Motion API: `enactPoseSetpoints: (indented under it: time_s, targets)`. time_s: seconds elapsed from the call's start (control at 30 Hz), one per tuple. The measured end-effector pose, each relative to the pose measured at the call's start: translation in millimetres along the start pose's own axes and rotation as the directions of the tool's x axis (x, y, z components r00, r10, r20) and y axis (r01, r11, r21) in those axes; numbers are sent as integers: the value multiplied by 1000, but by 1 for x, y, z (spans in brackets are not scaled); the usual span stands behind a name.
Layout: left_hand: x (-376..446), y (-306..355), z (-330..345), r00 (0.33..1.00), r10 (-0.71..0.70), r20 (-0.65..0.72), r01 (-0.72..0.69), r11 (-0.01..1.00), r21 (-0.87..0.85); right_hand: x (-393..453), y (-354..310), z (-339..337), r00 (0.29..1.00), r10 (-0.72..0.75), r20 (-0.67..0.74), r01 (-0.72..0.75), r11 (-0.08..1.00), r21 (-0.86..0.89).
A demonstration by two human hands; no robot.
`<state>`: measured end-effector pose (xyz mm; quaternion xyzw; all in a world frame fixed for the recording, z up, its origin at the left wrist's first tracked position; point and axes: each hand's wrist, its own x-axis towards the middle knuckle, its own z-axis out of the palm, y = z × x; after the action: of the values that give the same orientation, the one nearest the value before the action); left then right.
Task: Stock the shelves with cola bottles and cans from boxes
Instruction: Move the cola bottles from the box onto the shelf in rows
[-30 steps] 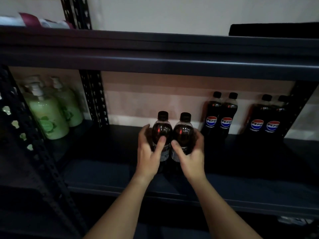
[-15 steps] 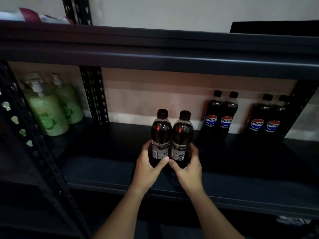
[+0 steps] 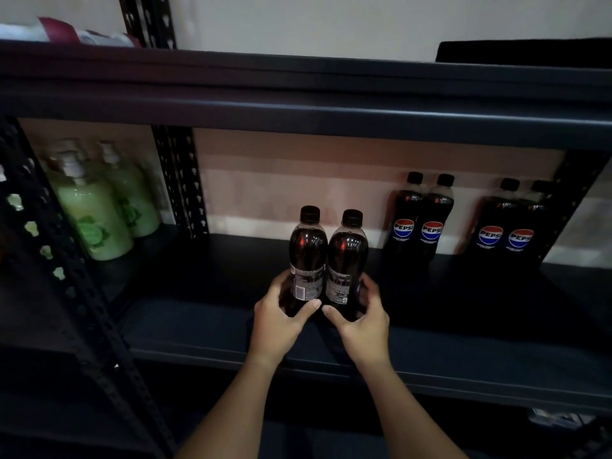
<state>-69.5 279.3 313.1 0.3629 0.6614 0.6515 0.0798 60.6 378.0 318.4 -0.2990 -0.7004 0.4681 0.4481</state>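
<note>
Head view: dark shelf [image 3: 463, 346], pale wall [image 3: 298, 24]

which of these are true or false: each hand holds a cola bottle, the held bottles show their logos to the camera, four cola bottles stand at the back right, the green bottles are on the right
1. Each hand holds a cola bottle: true, the left hand grips the left bottle and the right hand the right bottle.
2. Held bottles show logos: false, their fine-print backs face the camera.
3. Four cola bottles at back right: true.
4. Green bottles on the right: false, they stand on the left.
</note>
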Motion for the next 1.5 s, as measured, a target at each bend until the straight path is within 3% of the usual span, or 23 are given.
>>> enactPoseSetpoints:
  time_s: [0.27,0.57,0.7,0.9,1.17,1.4,1.5]
  targets:
    - [-1,0,-1,1000,16,17,-17,999,30,-2,-3,-2,1000,-18,5,18,1000,4]
    - [-2,-6,0,999,35,-35,-32,996,87,-4,-5,-4,996,9,-87,-5,999,44]
    - [1,-4,0,999,26,-41,-21,993,115,-3,-3,-3,999,0,-52,1,1000,15]
    - [4,-3,-5,995,0,99,-5,999,50,1,-1,-9,999,35,40,-36,999,19]
    - [2,-1,-2,1000,23,-5,-22,990,142,0,0,-3,999,28,-30,-30,998,-60]
    - [6,-6,-5,995,29,97,-39,994,99,1,1,-6,997,45,58,-43,999,-25]
    - [4,-4,-4,996,38,77,-47,993,112,2,3,-6,999,36,35,-34,999,-34]
